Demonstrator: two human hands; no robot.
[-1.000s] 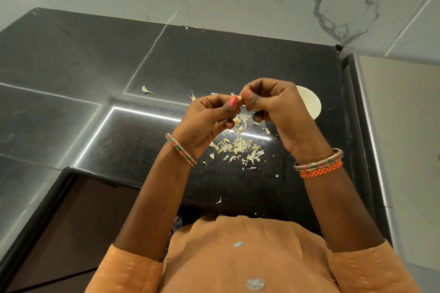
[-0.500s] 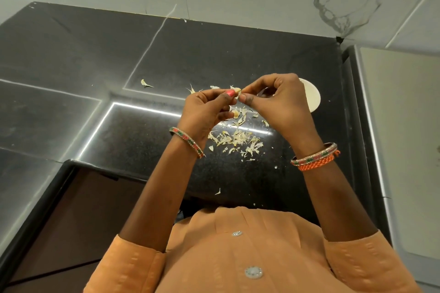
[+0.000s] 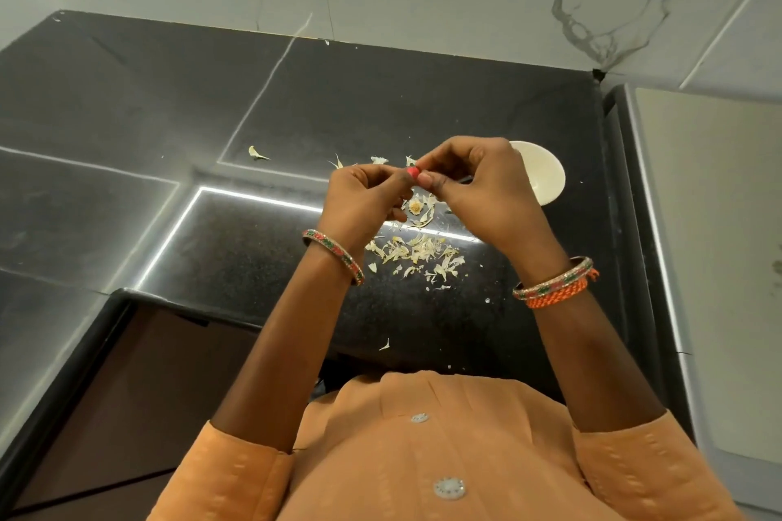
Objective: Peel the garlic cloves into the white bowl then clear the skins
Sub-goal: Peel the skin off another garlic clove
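both hands are raised above the black counter (image 3: 127, 106), fingertips meeting in the middle: the left hand (image 3: 364, 199) and the right hand (image 3: 478, 190) are pinched together on something small between them, most likely a garlic clove, though the clove itself is hidden by the fingers and i cannot tell how much skin is on it. working up in the air like this lets the loosened bits fall straight down, and that fits the pile of skins (image 3: 417, 252) lying on the counter right under the hands, with a few strays further off, one at the far left (image 3: 256, 153) and one near the counter's front edge (image 3: 384, 345). the white bowl (image 3: 546, 178) sits just beyond the right hand, partly covered by it, close enough to drop a finished clove in; its contents are not visible. judging by this, peeling is under way and the skins are not yet cleared
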